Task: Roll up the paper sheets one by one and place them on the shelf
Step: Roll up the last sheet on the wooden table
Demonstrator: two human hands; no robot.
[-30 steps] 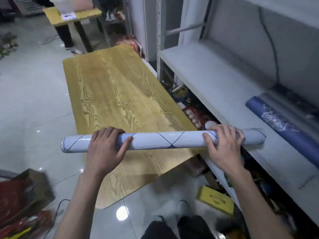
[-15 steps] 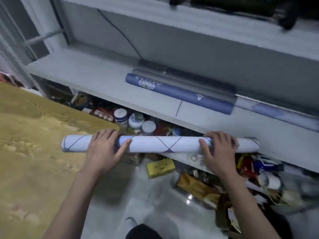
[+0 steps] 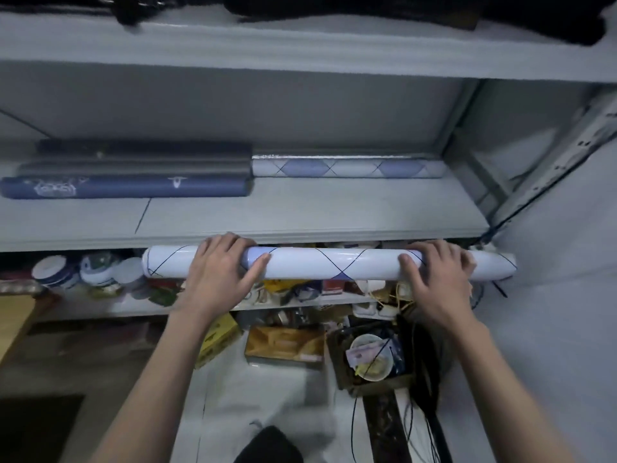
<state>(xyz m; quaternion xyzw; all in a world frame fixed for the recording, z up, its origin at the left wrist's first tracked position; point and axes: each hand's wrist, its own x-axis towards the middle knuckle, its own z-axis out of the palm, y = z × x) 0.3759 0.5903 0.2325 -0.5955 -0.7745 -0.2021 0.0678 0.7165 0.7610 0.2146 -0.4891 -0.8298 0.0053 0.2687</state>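
A grey metal rack (image 3: pixel 551 168) stood against a pale wall (image 3: pixel 567 295). The light was dim. Jars (image 3: pixel 96 272) and boxes (image 3: pixel 283 342) crowded its low boards, and black cables (image 3: pixel 424 379) lay on the shiny white floor (image 3: pixel 283 396)

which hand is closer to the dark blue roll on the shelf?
Left. The left hand is just below and right of the dark blue roll; the right hand is far right.

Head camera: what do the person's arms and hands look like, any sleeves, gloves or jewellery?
Both forearms are bare as far as the frame shows, with no sleeves in view. The left hand and right hand wear no gloves, and no rings, watch or wristband are visible.
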